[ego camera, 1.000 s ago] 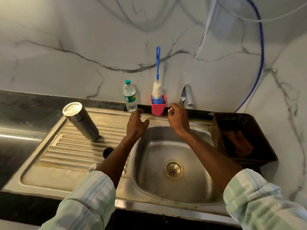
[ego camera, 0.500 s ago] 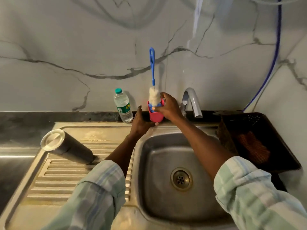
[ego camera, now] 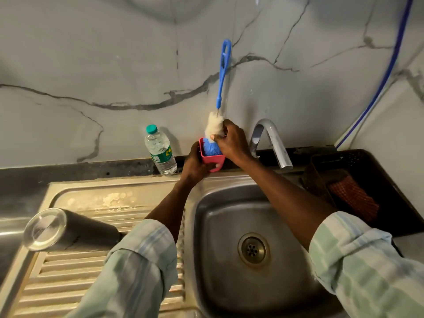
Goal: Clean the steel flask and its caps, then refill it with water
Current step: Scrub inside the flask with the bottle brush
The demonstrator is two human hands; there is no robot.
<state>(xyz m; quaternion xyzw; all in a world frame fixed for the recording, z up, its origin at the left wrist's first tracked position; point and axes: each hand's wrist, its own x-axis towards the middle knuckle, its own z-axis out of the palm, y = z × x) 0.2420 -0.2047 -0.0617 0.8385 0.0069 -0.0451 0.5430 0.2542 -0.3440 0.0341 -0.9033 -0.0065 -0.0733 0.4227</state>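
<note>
though capless, steel flask upright, shiny-based

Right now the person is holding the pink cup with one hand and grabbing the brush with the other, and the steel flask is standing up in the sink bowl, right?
Not quite. The head view shows the flask on the ribbed draining board, not in the bowl. The left hand does hold the pink cup, and the right hand grips the brush.

We see our two forearms bare below loose shirt sleeves, pale green with faint blue and white stripes, cuffs pushed back.
</note>
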